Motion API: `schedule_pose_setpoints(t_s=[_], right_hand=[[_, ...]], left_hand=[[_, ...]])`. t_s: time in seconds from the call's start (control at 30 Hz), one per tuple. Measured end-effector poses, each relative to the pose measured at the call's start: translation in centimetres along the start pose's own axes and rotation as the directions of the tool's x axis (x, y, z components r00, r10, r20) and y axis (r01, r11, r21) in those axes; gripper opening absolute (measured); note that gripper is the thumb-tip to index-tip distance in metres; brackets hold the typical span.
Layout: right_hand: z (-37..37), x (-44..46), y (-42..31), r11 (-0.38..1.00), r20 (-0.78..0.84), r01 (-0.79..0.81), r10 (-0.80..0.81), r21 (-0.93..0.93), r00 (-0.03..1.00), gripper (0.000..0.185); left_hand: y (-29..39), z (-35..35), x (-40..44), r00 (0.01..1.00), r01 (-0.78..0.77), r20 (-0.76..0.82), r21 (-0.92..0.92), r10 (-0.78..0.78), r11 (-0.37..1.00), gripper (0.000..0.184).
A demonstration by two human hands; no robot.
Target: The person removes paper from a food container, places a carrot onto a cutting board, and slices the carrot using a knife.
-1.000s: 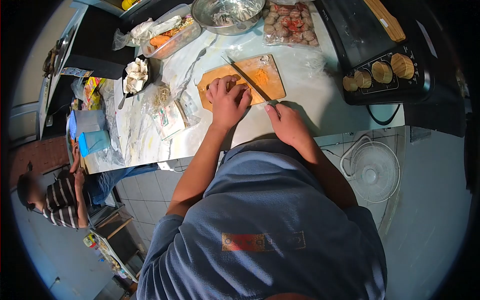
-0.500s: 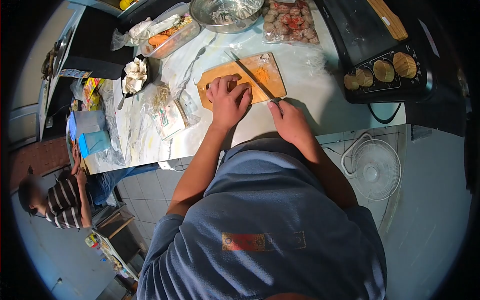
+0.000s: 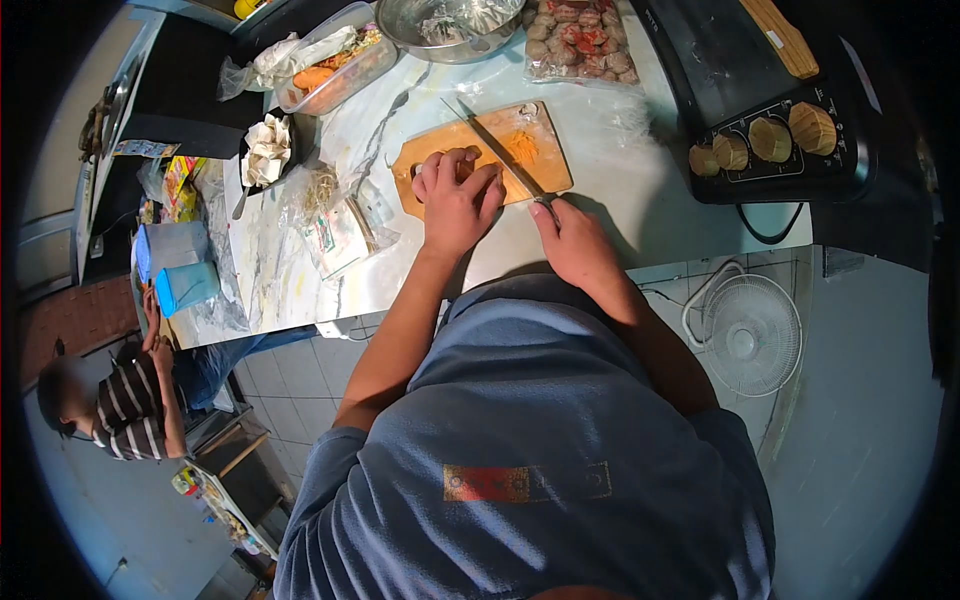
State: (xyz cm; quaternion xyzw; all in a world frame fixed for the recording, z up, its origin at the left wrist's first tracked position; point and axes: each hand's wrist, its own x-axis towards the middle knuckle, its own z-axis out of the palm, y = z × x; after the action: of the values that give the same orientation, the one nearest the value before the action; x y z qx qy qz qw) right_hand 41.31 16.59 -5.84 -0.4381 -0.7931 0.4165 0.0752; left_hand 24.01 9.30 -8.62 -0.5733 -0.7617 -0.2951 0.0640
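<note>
My right hand (image 3: 578,240) is closed round the handle of a kitchen knife (image 3: 490,145), whose long blade slants across the wooden cutting board (image 3: 420,150). To the left of the blade, my left hand (image 3: 460,205) rests on the board with curled fingers. Those fingers press on something beside the blade, mostly hidden under them, so I cannot make out what it is. A small pile of thin orange shreds (image 3: 523,148) lies on the board, on the far side of the blade from my left hand.
Around the board on the marble-patterned table (image 3: 400,270) are a bag of round brownish balls (image 3: 580,45), a metal bowl (image 3: 450,48), a plastic tub of food (image 3: 345,75), a dark bowl of pale pieces (image 3: 267,150) and a black appliance (image 3: 780,150). A seated person (image 3: 130,410) is at left.
The knife blade has shifted very slightly to the left along with my right hand. My left hand keeps its place on the board.
</note>
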Motion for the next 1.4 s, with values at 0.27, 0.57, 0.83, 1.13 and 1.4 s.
schedule_pose_setpoints(t_s=[0.27,0.57,0.83,1.13,1.4], right_hand=[[0.4,0.0,-0.2,0.999,0.062,-0.016,0.018,-0.037,0.998,0.045],[1.0,-0.3,-0.4,0.996,0.061,-0.048,0.053,-0.076,0.997,0.042],[0.6,0.1,-0.8,0.996,0.085,-0.047,0.054,-0.078,0.995,0.038],[0.2,0.1,-0.2,0.994,0.038,-0.028,0.033,-0.104,0.999,0.039],[-1.3,-0.3,0.1,0.984,-0.068,0.049,-0.062,-0.172,0.996,0.037]], left_hand=[[0.0,0.0,0.0,1.000,0.001,0.006,0.010,-0.001,1.000,0.021],[-0.2,0.2,-0.1,1.000,-0.006,-0.006,-0.015,0.005,1.000,0.020],[-0.3,0.2,0.0,1.000,-0.006,0.013,-0.020,0.007,1.000,0.020],[-0.3,0.2,-0.1,1.000,0.007,-0.003,-0.026,-0.007,1.000,0.019],[-0.2,-0.1,0.2,0.997,0.043,-0.059,-0.128,-0.050,0.991,0.021]])
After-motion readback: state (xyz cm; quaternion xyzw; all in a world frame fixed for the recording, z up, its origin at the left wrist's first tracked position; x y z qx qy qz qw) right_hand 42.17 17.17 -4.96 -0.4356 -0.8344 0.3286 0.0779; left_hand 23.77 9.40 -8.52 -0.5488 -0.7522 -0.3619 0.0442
